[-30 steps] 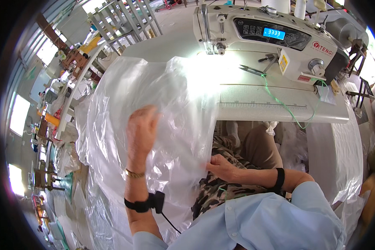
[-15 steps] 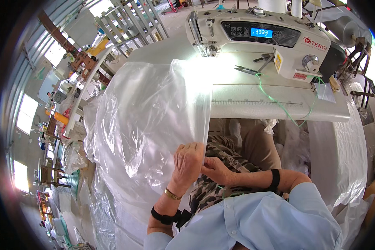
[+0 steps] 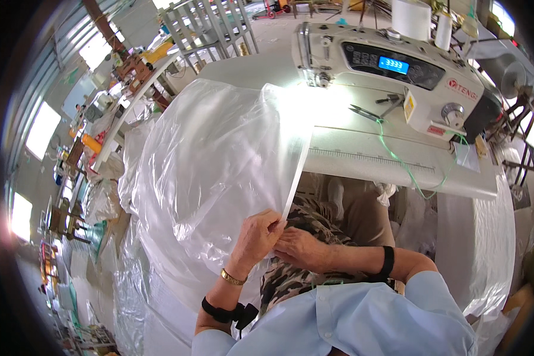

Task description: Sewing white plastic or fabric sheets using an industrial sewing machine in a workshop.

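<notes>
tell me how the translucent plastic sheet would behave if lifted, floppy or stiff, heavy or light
The plastic sheet is probably floppy, as it drapes in wrinkles. It looks thin, so likely light. Its glossy sheen suggests it may be slippery.

Sewing machine [image 3: 391,77]: very bright white glow under its left end
Plastic sheet [image 3: 207,160]: shiny streaks
Left windows [image 3: 43,130]: too white
Picture edges: black, bent

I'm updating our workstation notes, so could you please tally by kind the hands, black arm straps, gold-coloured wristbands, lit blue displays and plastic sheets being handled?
Left hand and right hand: 2
Black arm straps: 2
Gold-coloured wristband: 1
Lit blue display: 1
Plastic sheet: 1, its layers uncountable here
Total: 7
</notes>
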`<state>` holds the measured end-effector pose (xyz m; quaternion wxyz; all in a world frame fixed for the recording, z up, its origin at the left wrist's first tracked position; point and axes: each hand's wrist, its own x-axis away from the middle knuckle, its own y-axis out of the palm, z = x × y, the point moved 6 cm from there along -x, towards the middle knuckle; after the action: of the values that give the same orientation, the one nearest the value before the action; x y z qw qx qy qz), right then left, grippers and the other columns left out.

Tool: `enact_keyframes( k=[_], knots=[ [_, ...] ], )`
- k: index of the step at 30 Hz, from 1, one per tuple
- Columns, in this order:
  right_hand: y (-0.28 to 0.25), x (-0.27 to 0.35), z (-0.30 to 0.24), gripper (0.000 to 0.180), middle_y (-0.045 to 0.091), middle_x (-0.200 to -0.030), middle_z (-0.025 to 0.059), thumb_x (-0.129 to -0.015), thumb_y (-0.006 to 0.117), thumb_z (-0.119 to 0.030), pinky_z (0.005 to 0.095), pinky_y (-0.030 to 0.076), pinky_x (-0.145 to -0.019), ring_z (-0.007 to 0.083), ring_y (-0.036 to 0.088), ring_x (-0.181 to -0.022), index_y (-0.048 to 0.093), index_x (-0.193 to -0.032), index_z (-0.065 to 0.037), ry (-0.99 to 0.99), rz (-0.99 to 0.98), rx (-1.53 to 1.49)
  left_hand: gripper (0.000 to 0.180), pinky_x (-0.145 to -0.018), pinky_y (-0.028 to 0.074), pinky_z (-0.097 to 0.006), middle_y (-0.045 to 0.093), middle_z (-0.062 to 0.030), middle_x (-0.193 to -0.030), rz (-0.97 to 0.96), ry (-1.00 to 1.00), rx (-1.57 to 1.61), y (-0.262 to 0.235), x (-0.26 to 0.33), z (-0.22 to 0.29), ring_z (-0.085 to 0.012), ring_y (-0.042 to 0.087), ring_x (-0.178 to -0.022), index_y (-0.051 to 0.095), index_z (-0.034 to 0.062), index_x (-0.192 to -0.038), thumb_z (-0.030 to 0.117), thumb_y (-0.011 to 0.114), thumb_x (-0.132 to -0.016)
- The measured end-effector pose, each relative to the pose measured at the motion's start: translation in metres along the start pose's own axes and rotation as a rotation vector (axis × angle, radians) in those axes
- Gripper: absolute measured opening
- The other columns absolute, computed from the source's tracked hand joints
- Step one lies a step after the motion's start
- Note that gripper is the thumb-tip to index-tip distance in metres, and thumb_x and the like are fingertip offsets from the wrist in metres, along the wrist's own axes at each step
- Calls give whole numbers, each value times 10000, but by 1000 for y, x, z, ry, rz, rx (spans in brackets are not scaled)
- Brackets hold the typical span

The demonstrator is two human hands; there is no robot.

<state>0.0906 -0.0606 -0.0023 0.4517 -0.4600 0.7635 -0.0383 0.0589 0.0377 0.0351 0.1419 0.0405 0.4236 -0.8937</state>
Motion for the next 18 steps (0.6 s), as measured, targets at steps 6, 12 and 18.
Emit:
enact_keyframes(
  k=[6, 12, 18],
  knots=[
    [-88, -39, 48, 219, 596, -997, 102, -858, 560, -140, 400, 518, -705, 287, 638, -852, 612, -1063, -79, -269, -66, 741, 83, -611, 459, -366, 581, -127, -764, 116, 25, -50, -7, 12, 6, -291, 592, -682, 653, 2, -872, 48, 627, -808],
    [-135, -98, 121, 214, 587, -1040, 45, -861, 524, -113, 358, 533, -677, 242, 664, -778, 610, -1052, -71, 20, -233, 926, 325, -682, 504, -399, 616, -125, -863, 97, 51, -303, -8, 29, 30, -294, 629, -792, 607, -7, -1116, -1, 568, -793],
    [-148, -117, 151, 75, 570, -961, 58, -886, 524, -135, 397, 511, -689, 269, 641, -774, 571, -919, -86, 164, -328, 867, 515, -686, 521, -394, 622, -158, -1020, -41, 68, -272, -6, 40, 34, -317, 648, -838, 470, -46, -1296, -22, 525, -784]
  ],
)
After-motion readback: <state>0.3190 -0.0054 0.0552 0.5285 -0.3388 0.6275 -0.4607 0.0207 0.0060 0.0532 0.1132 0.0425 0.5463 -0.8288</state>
